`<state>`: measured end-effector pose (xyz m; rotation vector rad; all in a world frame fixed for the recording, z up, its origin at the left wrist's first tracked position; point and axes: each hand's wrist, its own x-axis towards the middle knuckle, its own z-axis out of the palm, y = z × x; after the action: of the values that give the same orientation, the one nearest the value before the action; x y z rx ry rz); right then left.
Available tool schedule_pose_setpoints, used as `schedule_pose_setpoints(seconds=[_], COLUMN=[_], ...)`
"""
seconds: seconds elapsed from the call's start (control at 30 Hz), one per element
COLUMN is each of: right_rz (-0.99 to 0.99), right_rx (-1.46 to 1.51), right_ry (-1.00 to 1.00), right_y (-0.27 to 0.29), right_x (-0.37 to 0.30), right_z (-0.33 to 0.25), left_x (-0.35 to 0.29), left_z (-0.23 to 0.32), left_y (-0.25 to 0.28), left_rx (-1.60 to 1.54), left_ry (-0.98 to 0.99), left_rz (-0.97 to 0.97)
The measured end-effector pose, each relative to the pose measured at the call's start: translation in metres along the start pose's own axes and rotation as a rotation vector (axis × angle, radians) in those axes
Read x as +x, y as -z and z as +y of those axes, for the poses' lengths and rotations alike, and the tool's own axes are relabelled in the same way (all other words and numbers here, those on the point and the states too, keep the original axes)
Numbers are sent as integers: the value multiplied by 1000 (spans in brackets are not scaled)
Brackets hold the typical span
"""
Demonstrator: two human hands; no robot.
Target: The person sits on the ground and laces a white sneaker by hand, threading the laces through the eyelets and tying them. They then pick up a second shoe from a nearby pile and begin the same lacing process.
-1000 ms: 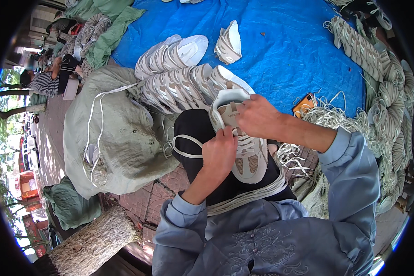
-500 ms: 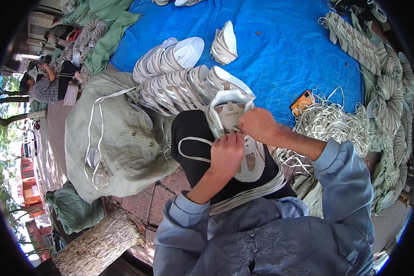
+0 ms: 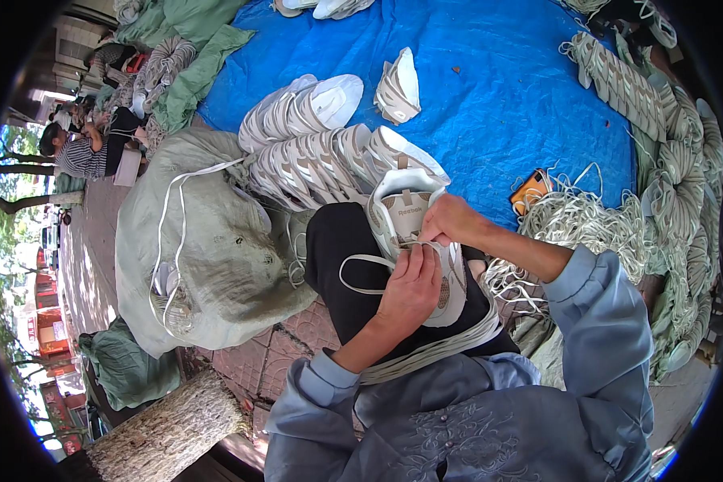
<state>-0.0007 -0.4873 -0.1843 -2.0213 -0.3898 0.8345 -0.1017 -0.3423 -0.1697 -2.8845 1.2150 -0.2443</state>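
Observation:
A white and beige sneaker [image 3: 402, 213] rests on my dark-trousered lap, its opening facing away from me. At its lacing area my left hand [image 3: 414, 283] pinches a white shoelace [image 3: 347, 277], whose loop hangs out to the left over my leg. Just above, my right hand [image 3: 451, 222] is closed with thumb and finger at the upper right eyelets, also on the lace; the fingertips hide the exact grip. Both hands nearly touch across the tongue. A bundle of white laces [image 3: 438, 348] lies over my thighs behind the sneaker.
Nested rows of sneaker uppers [image 3: 309, 165] stand beyond my knees, beside a blue tarp [image 3: 490, 88]. A large pale sack [image 3: 217, 241] sits left. At right are a heap of laces [image 3: 578, 221], an orange phone-like object [image 3: 530, 190] and strung shoes [image 3: 683, 193]. People sit far left.
My left hand has shifted slightly right and down, its fingers more extended along the sneaker. My right hand has turned a little, fingertips now pinching at the eyelets. The whole view has shifted slightly.

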Motion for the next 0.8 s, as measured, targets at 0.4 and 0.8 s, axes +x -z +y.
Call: schedule_pose_setpoints(seconds=[0.4, 0.8], right_rz=[136, 109], right_rx=[180, 103], right_ry=[-51, 12], right_y=[-14, -9], right_x=[-7, -3], right_z=[-1, 7], left_x=[25, 42], left_z=[-51, -41], left_y=[35, 10], left_rx=[-197, 323], left_ry=[268, -144], left_rz=[197, -106])
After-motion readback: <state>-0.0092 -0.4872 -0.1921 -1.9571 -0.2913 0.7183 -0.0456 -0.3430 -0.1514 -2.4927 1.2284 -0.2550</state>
